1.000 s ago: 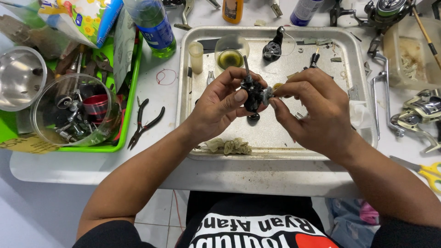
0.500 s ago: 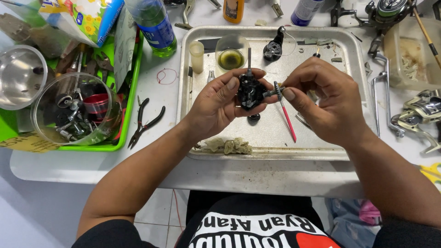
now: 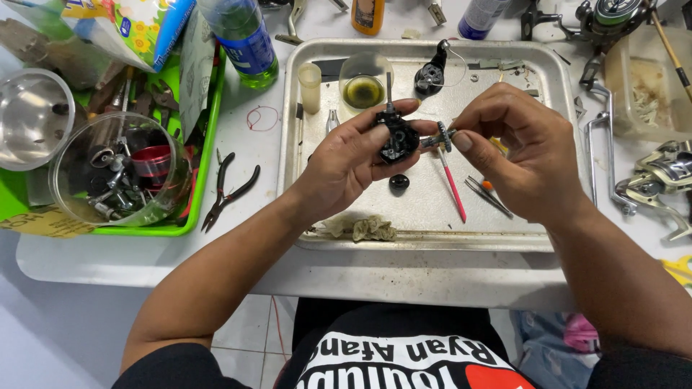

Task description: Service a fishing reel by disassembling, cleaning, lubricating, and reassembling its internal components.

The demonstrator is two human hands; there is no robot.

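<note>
1. Over the metal tray (image 3: 548,79), left hand (image 3: 346,162) grips a black reel body (image 3: 396,138).
2. Right hand (image 3: 522,148) pinches a small gear (image 3: 442,137) (touching the body's side).
3. Pink-handled tool (image 3: 453,189) lies beneath; pliers (image 3: 229,189) on worktop (image 3: 245,122).

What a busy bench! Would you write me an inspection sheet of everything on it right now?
Surface: white table bearing a metal tray.
Job's things: black reel body and small gear held over the tray.
Clutter: pink-handled tool, black cap, rag, cup of yellowish liquid, pliers, green tray of parts, bottles.
Grippers: left hand holds the reel body; right hand pinches the gear.
Cables: nothing seen.
Surroundings: fishing reels at right.
</note>
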